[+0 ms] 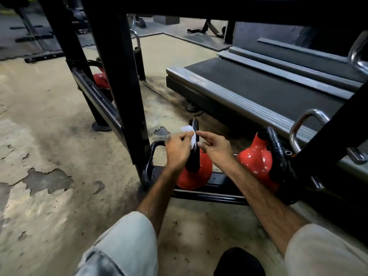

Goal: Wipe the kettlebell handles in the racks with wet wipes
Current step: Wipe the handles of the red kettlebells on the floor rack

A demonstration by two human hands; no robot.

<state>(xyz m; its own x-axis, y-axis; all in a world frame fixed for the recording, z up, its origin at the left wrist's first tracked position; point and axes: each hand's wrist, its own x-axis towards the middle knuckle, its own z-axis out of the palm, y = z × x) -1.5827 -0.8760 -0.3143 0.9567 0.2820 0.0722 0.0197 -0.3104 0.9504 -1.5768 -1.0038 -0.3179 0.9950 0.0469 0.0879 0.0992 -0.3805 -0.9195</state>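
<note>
Centre of the frame, low on the black steel rack: one red kettlebell with a black textured handle, standing upright on the bottom rail, handle rising edge-on toward the camera. Left hand: fingers closed together on a small white wet wipe, which is pressed against the left face of that handle near its top. Right hand: fingers loosely apart, thumb and forefinger tips touching the right face of the same handle, gripping nothing else. Both forearms are bare, with pale rolled sleeves at the bottom of the frame. Right of centre, same rail: a second red kettlebell with a black textured handle, well apart from the hands. Just left of the wiped piece, behind the rack's upright post: an all-black kettlebell, partly hidden. Left of centre, farther back: a third red kettlebell, mostly concealed by the frame. Right edge: two chromed steel handles, their bodies hidden by the rack. Upper right: a dark treadmill deck with grey ribbed side rails. Left half and bottom: worn, patchy concrete floor with flaked dark patches.
</note>
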